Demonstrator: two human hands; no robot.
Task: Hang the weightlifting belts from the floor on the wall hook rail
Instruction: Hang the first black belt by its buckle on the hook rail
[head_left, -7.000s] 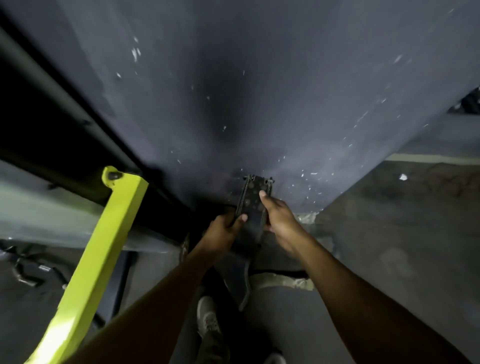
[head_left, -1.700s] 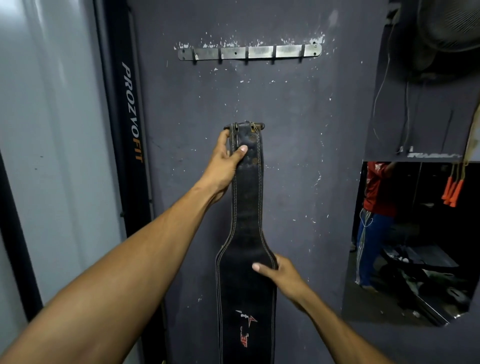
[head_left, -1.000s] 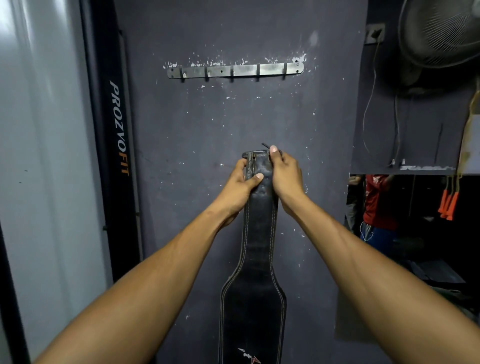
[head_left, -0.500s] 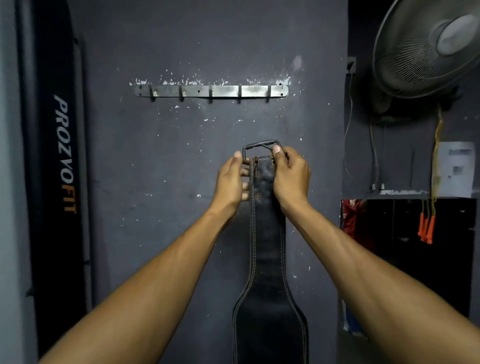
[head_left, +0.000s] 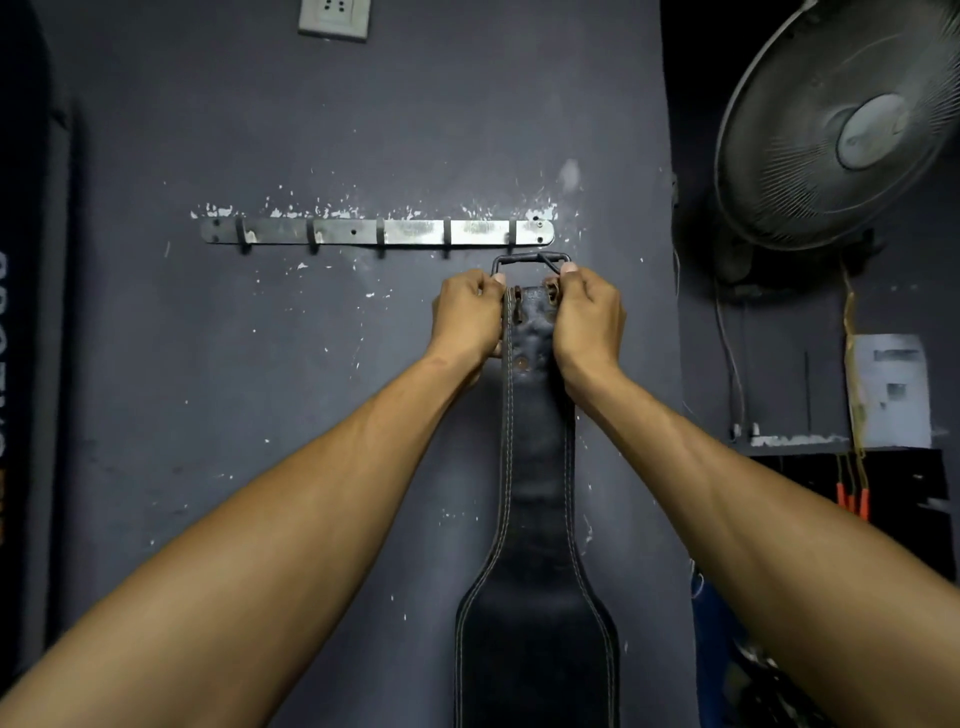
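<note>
right now both hands are up at the top of the belt: the left hand (head_left: 467, 317) is curled round the left edge of the strap, thumb tip against the side of the buckle, and the right hand (head_left: 587, 317) pinches the right edge with its thumb propping the buckle's corner. between them the buckle (head_left: 530, 262) stands up, a dark metal loop, and the black leather belt (head_left: 537, 519) hangs straight down from it, long axis vertical against the wall. just above sits the hook rail (head_left: 376, 232), running level, and the loop's top bar is just below the rightmost hook (head_left: 513, 240). looks to me like a short lift straight up, then a drop over that hook; the right hand is the nearer one.
</note>
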